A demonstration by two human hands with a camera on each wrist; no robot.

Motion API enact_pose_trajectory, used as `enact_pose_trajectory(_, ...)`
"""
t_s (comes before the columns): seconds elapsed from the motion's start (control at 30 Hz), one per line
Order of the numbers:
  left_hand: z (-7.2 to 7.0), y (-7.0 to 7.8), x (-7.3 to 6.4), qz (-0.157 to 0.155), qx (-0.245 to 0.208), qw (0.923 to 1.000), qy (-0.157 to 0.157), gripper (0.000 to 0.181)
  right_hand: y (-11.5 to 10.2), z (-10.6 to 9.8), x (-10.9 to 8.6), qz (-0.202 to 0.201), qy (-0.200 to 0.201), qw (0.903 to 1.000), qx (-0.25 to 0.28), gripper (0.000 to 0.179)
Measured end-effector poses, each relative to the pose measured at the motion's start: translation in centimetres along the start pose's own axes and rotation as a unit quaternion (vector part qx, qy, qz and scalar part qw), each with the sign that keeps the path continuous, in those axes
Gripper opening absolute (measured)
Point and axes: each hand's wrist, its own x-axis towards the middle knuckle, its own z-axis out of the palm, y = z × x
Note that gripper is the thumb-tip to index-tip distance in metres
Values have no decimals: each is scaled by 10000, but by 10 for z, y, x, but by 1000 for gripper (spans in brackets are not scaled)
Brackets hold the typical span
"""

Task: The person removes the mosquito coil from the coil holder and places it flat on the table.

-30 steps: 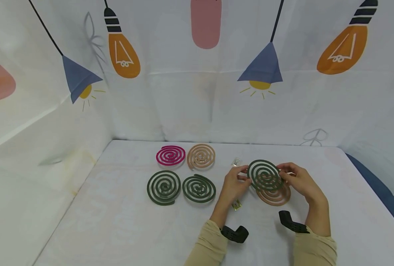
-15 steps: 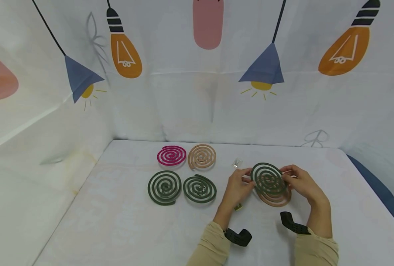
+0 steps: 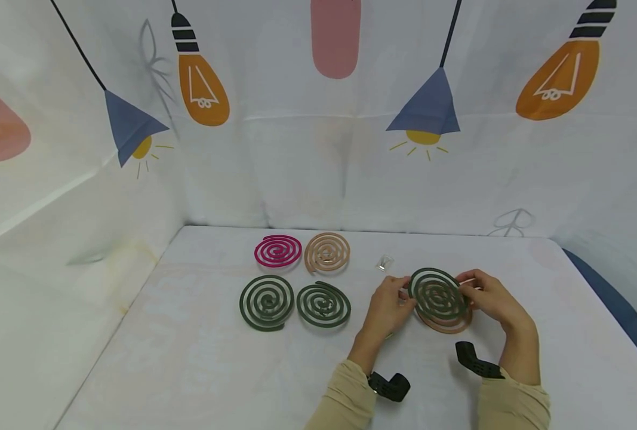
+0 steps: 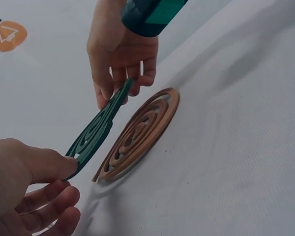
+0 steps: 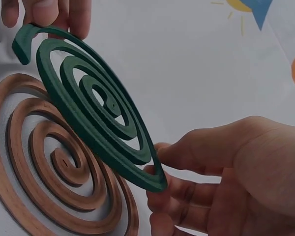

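Both hands hold a green mosquito coil (image 3: pixel 435 288) by opposite edges, just above a brown mosquito coil (image 3: pixel 447 325) on the table. My left hand (image 3: pixel 389 307) pinches its left edge between thumb and fingers. At the other edge, the right hand (image 3: pixel 492 298) grips the coil with thumb and fingertips. The left wrist view shows the green coil tilted, apart from the brown coil (image 4: pixel 137 135) beneath it. In the right wrist view the green coil (image 5: pixel 96 105) overlaps part of the brown one (image 5: pixel 17 142).
Left of the hands lie a pink coil (image 3: pixel 277 251), a tan coil (image 3: pixel 326 252) and two green coils, one at the left (image 3: pixel 267 303) and one beside it (image 3: pixel 323 304). A small metal stand (image 3: pixel 384 263) lies behind the left hand. White patterned cloth (image 3: pixel 297 167) hangs behind the table.
Both hands have lowered the green coil slightly and shifted it a little right, so it covers more of the brown coil. The left hand now hides most of the small yellowish piece near its wrist.
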Motion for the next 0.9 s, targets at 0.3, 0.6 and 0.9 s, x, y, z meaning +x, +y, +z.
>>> enact_pose_trajectory(0.3, -2, 1, -3, 81, 721, 9973, -92, 42, 1, -1, 0, 88, -292, 9995, -39, 36)
enact_pose_trajectory(0.6, -2, 3, -4, 130, 1028, 9946, -83, 39, 0, -5, -1, 231, -486, 9985, -77, 37)
enact_pose_trajectory(0.9, -2, 5, -6, 76, 1132, 9935, -121, 35, 1, -6, 0, 386, -656, 9969, -222, 43)
